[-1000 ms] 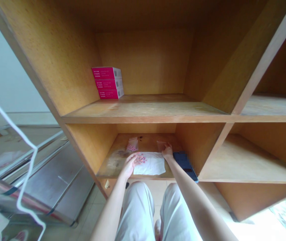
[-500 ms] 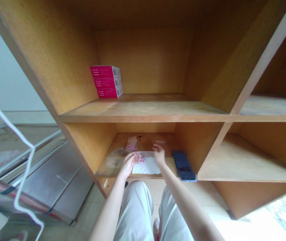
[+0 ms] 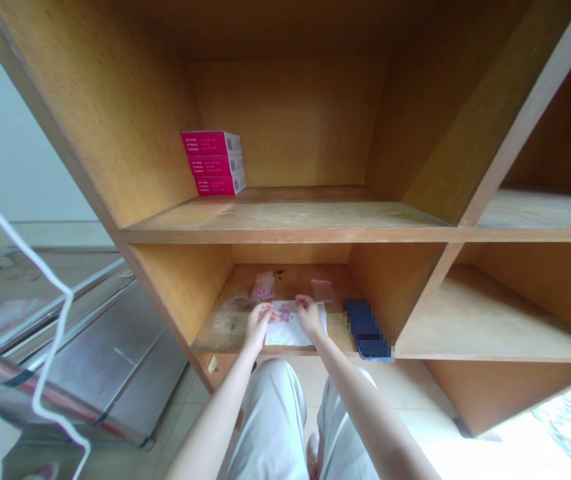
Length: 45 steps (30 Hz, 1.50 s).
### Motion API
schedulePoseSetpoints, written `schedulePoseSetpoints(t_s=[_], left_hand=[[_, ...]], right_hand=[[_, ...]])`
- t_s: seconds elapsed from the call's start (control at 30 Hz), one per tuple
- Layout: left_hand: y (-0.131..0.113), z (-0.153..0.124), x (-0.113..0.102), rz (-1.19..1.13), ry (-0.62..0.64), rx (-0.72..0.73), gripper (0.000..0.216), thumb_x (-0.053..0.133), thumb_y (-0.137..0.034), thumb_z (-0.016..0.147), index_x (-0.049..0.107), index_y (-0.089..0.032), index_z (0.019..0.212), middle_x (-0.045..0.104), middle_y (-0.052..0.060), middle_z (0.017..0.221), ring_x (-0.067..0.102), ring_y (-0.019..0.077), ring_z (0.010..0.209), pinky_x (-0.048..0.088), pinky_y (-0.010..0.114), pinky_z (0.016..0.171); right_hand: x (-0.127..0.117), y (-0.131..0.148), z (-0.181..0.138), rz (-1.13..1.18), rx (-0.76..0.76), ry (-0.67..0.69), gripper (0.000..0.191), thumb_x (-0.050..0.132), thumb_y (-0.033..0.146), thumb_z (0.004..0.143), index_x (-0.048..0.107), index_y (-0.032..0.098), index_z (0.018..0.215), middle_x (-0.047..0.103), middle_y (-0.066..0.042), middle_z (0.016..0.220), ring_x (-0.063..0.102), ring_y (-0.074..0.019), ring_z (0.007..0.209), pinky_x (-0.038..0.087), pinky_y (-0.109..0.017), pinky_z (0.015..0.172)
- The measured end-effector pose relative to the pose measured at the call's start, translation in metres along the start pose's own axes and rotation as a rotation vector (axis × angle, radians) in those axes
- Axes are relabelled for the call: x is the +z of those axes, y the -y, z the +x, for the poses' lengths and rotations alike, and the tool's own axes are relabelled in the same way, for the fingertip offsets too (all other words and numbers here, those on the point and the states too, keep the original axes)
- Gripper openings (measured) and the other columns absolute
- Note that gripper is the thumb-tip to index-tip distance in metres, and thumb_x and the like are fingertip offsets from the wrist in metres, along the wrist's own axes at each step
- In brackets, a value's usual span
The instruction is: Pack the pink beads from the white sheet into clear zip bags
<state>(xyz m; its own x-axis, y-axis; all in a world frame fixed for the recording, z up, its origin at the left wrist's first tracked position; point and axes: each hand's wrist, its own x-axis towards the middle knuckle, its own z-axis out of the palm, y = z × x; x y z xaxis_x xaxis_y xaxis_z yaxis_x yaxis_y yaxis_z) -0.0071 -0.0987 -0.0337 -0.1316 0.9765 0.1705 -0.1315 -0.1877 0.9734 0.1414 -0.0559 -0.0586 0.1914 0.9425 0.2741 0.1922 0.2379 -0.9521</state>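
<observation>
A white sheet of paper (image 3: 288,335) lies on the lower shelf with several small pink pellets (image 3: 284,315) loose on it. My left hand (image 3: 258,325) is closed at the sheet's left edge, beside the pellets. At the sheet's far right part, my right hand (image 3: 310,316) is closed, its fingertips pinched together at the paper. Behind the left hand lies a small clear zip bag (image 3: 264,287) with pink pellets in it. Another clear zip bag (image 3: 322,290), flat, rests behind the right hand. The fingers partly hide the paper's edges.
A dark phone (image 3: 368,331), partly pixelated, lies at the right of the lower shelf (image 3: 225,330). Three pink boxes (image 3: 214,163) are stacked on the upper shelf. Wooden partitions bound both sides. A white cable (image 3: 48,363) hangs at the left before metal-framed panels (image 3: 110,360).
My right hand has moved left and nearer, from beside the flat clear bag onto the paper. My left hand's fingers have closed at the paper's edge. The sheet's lower right corner has shifted slightly.
</observation>
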Motion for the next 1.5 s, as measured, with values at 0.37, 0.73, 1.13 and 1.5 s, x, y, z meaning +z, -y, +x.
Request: schedulePoseSetpoints(t_s=[0.37, 0.73, 1.13, 1.5], left_hand=[[-0.027, 0.05, -0.019, 0.875, -0.194, 0.341, 0.018, 0.052, -0.02, 0.072, 0.059, -0.017, 0.088, 0.062, 0.009, 0.089, 0.057, 0.0213, 0.088, 0.041, 0.034, 0.083], [-0.023, 0.073, -0.033, 1.045, 0.019, 0.259, 0.02, 0.052, -0.025, 0.076, 0.062, -0.019, 0.092, 0.067, 0.008, 0.09, 0.061, 0.0201, 0.082, 0.042, 0.029, 0.075], [-0.032, 0.078, -0.03, 1.225, 0.05, 0.234, 0.019, 0.05, -0.026, 0.077, 0.066, -0.021, 0.086, 0.068, 0.006, 0.089, 0.061, 0.0196, 0.08, 0.041, 0.027, 0.072], [-0.029, 0.085, -0.038, 1.116, -0.021, 0.225, 0.02, 0.046, -0.021, 0.077, 0.064, -0.019, 0.085, 0.068, 0.006, 0.088, 0.061, 0.0184, 0.08, 0.042, 0.025, 0.07]], right_hand=[[-0.004, 0.005, -0.001, -0.055, -0.047, 0.051, 0.027, 0.041, 0.014, 0.067, 0.06, 0.018, 0.086, 0.063, -0.006, 0.087, 0.059, -0.0162, 0.081, 0.045, -0.028, 0.077], [-0.005, 0.005, 0.0, -0.049, -0.049, 0.034, 0.025, 0.041, 0.016, 0.07, 0.061, 0.017, 0.085, 0.063, -0.007, 0.089, 0.058, -0.0177, 0.084, 0.044, -0.029, 0.079], [-0.006, 0.007, -0.004, -0.029, -0.026, 0.066, 0.027, 0.043, 0.017, 0.07, 0.06, 0.017, 0.09, 0.064, -0.006, 0.092, 0.058, -0.0172, 0.086, 0.043, -0.029, 0.081], [-0.007, 0.007, -0.004, -0.025, -0.016, 0.053, 0.027, 0.042, 0.017, 0.069, 0.062, 0.017, 0.087, 0.065, -0.006, 0.088, 0.059, -0.0171, 0.082, 0.044, -0.029, 0.078]])
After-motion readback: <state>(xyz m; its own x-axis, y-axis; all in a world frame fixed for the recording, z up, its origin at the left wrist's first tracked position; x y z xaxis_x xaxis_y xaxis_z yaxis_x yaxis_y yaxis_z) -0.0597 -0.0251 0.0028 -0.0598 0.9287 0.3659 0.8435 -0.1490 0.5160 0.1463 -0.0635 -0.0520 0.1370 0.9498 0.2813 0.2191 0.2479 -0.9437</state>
